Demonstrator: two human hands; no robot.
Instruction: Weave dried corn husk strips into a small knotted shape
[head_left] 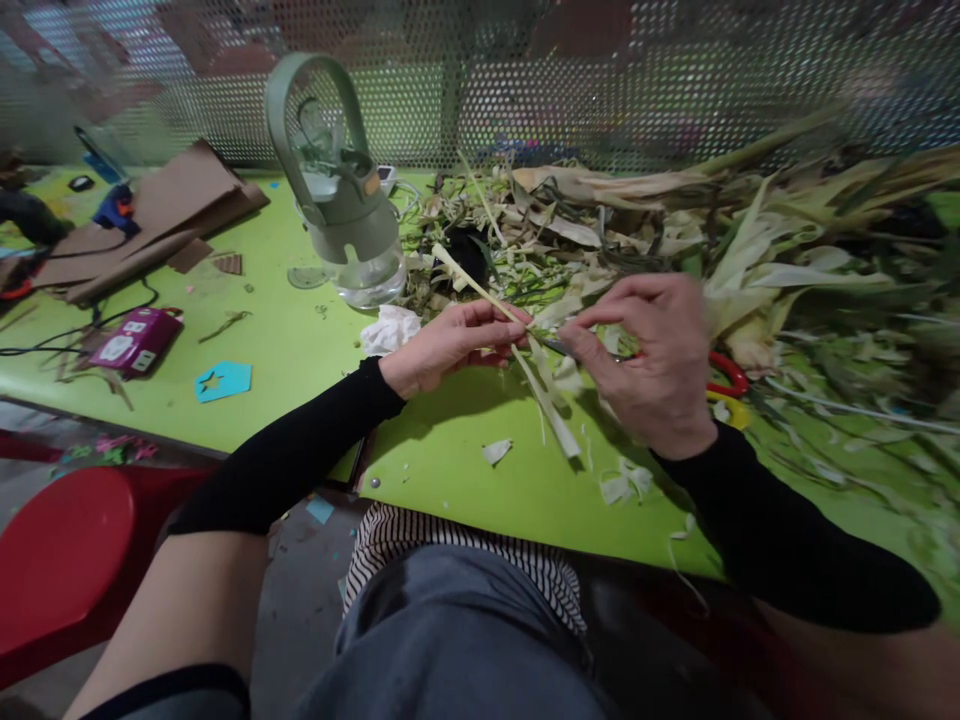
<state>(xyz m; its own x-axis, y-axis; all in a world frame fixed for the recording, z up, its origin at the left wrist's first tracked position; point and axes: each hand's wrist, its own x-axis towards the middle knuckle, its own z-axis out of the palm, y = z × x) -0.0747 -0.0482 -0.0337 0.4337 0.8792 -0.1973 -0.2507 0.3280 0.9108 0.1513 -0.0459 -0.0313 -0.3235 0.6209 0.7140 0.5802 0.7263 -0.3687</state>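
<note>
My left hand (pixel 450 345) pinches a long pale strip of corn husk (pixel 480 290) that runs up and to the left from the fingertips. My right hand (pixel 649 355) is closed in a pinch on the same strip, just right of the left hand. A torn piece of husk (pixel 551 405) hangs down from between the two hands toward the green table (pixel 300 350). Red-handled scissors (pixel 727 375) lie under and behind my right hand. Both forearms wear black sleeves.
A large heap of husks and leaves (pixel 675 230) covers the table's right and back. A green desk fan (pixel 334 170) stands behind my left hand, with crumpled white paper (pixel 390 328) beside it. Cardboard (pixel 165 215), a purple box (pixel 135 340) and cables lie far left. A red stool (pixel 67 560) is lower left.
</note>
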